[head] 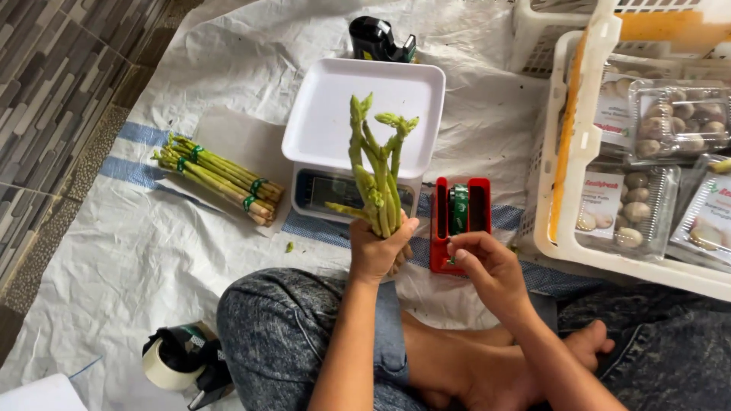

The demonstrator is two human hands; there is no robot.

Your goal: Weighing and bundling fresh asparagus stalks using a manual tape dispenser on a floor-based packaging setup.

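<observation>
The left hand (375,251) grips the asparagus bunch (375,175) upright at centre frame; just right, the right hand (487,262) pinches green tape at the red dispenser (458,221)

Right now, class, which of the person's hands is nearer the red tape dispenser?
The right hand: its fingertips touch the red tape dispenser. The left hand grips an asparagus bunch just left of it.

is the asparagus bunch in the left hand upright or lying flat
Upright: the left hand grips the asparagus bunch at its base, tips pointing up over the white scale.
</observation>
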